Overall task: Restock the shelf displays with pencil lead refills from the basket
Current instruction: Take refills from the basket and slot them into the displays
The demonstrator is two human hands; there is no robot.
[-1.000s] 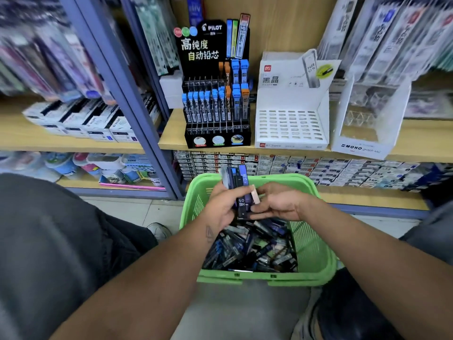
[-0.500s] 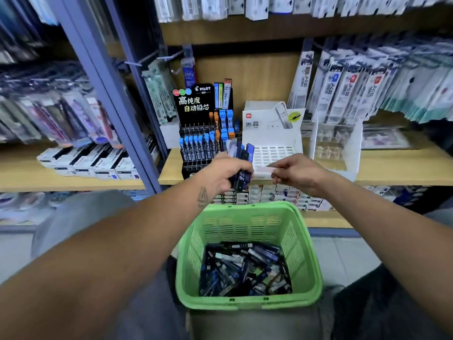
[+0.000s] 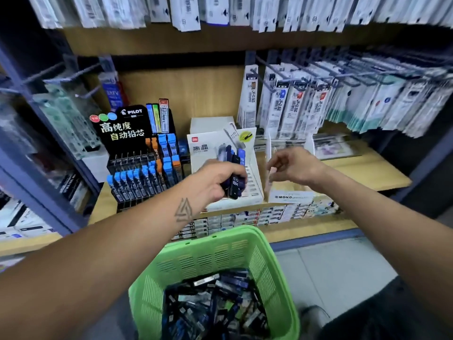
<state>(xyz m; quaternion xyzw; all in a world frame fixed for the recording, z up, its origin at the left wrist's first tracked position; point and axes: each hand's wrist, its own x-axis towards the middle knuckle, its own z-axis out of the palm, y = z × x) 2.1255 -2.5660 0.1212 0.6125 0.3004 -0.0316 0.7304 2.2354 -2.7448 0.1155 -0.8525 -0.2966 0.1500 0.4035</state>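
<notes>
My left hand [image 3: 213, 184] grips a bundle of dark blue and black pencil lead refill cases [image 3: 235, 168], held upright in front of the white slotted display box [image 3: 253, 192] on the shelf. To its right, my right hand [image 3: 293, 168] pinches one pale refill case [image 3: 270, 180] at the left wall of the white MONO display box [image 3: 290, 198]. Below my arms stands the green basket [image 3: 220, 251], with a heap of dark refill cases [image 3: 215, 312] in its bottom.
A black Pilot lead display [image 3: 137, 173] with blue and orange capped cases stands left of the white box. Packaged refills hang on hooks [image 3: 306, 104] above the wooden shelf [image 3: 362, 173]. Small boxes [image 3: 245, 217] line the shelf below. Blue uprights frame the unit.
Both hands have risen from the basket to shelf height. My right hand has drawn the pale case away from the bundle and carried it right to the MONO box. My view tilted upward.
</notes>
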